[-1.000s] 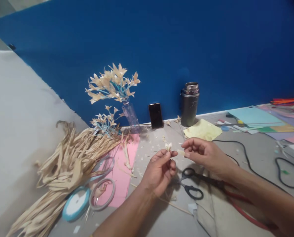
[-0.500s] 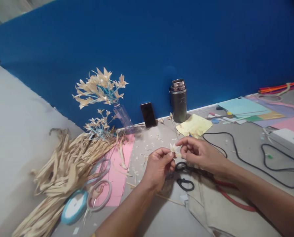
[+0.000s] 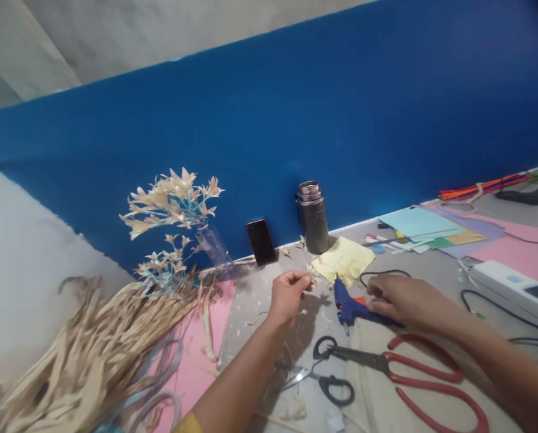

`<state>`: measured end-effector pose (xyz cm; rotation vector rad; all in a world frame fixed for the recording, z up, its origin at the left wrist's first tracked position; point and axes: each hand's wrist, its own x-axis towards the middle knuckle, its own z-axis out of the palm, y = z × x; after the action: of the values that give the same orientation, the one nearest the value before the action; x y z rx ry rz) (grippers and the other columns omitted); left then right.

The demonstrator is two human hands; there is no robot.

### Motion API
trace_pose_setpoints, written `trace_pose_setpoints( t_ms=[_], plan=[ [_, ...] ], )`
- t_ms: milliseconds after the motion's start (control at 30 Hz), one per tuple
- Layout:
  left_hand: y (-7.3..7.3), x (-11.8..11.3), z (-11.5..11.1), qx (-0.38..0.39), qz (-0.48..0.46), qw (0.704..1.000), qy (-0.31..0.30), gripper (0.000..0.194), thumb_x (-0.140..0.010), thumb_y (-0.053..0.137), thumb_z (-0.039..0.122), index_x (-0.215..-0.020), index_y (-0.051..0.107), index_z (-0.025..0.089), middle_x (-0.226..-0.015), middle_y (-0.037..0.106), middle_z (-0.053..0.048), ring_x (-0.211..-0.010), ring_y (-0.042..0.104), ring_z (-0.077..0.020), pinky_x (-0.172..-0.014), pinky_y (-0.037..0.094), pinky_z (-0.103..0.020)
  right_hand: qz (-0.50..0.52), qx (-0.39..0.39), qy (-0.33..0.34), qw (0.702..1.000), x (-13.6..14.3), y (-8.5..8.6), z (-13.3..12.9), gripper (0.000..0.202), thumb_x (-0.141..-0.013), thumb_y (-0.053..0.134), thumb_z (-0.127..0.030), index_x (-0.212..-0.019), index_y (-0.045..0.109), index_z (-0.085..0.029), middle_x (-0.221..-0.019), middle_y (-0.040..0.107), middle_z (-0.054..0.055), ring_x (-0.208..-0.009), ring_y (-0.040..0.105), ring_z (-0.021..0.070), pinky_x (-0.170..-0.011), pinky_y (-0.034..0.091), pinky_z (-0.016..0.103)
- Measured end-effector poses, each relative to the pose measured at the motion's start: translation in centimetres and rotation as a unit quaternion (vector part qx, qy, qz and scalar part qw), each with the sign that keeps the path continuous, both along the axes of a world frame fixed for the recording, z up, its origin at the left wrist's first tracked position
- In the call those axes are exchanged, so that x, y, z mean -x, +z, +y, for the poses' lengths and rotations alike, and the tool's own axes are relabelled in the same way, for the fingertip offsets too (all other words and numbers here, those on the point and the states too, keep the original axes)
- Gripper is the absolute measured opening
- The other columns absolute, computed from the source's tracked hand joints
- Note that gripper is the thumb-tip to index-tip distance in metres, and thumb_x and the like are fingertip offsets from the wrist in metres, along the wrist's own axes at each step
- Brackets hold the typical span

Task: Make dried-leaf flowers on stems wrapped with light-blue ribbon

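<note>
My left hand (image 3: 290,294) is raised over the table with thumb and fingertips pinched together. Between them is a small pale dried-husk flower, mostly hidden by the fingers. My right hand (image 3: 402,299) has its fingers curled at the handle of a blue glue gun (image 3: 348,305) with an orange trigger. The gun lies with its nozzle pointing away, at the edge of a yellow paper sheet (image 3: 345,260). Below the hands lie black-handled scissors (image 3: 336,390) and large red-handled shears (image 3: 425,367).
A bottle of husk flowers (image 3: 215,246) stands back left, beside a phone (image 3: 260,240) and an open flask (image 3: 314,219). Dried husks (image 3: 83,349) and pink paper (image 3: 197,361) cover the left. A white power strip (image 3: 513,294) and dark cables lie at right.
My right hand has left the flower and moved right to the glue gun, which now shows. My left hand still pinches the flower. The view has tilted upward.
</note>
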<state>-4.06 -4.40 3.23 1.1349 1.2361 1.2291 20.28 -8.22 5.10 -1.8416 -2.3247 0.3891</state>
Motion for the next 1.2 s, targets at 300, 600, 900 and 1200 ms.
trace_pose_setpoints(
  t_ms=[300,600,900,1200],
  plan=[
    [-2.3,-3.1,4.8,0.008,-0.066,0.998,0.011,0.019,-0.068,0.08,0.023,-0.067,0.065,0.012,-0.073,0.069,-0.006,-0.065,0.063,-0.0132,-0.063,0.053,-0.026,0.029,-0.025,0.029,0.999,2.4,-1.5,-0.2,0.019,-0.074,0.065,-0.033,-0.087,0.062,-0.02,-0.092,0.065,0.01,-0.087,0.059,0.0278,-0.068,0.033,0.032],
    [-4.4,-3.4,6.7,0.075,-0.121,0.99,0.005,0.026,-0.07,0.082,0.021,-0.067,0.058,0.012,-0.07,0.066,-0.008,-0.058,0.066,-0.0161,-0.055,0.059,-0.032,0.017,0.008,0.005,1.0,2.1,-2.0,-0.1,0.028,-0.08,0.06,-0.033,-0.103,0.06,-0.018,-0.104,0.06,0.012,-0.094,0.059,0.0278,-0.075,0.038,0.034],
    [-5.0,-2.8,6.8,0.068,-0.129,0.989,-0.019,0.025,-0.07,0.08,0.026,-0.072,0.059,0.012,-0.069,0.07,-0.008,-0.042,0.057,-0.0094,-0.045,0.049,-0.023,0.073,-0.026,0.025,0.997,1.2,-1.9,0.4,0.013,-0.082,0.054,-0.028,-0.088,0.061,-0.019,-0.09,0.065,0.009,-0.084,0.058,0.0248,-0.074,0.041,0.034],
    [-4.3,-2.5,6.6,0.018,-0.142,0.989,-0.035,0.024,-0.067,0.077,0.03,-0.072,0.062,0.012,-0.06,0.067,-0.005,-0.039,0.045,-0.0051,-0.04,0.027,-0.018,0.439,0.078,-0.06,0.893,-0.6,-1.8,1.9,0.049,-0.095,0.04,-0.059,-0.085,0.064,-0.017,-0.071,0.059,0.002,-0.065,0.053,0.0173,-0.059,0.041,0.029]
  ],
)
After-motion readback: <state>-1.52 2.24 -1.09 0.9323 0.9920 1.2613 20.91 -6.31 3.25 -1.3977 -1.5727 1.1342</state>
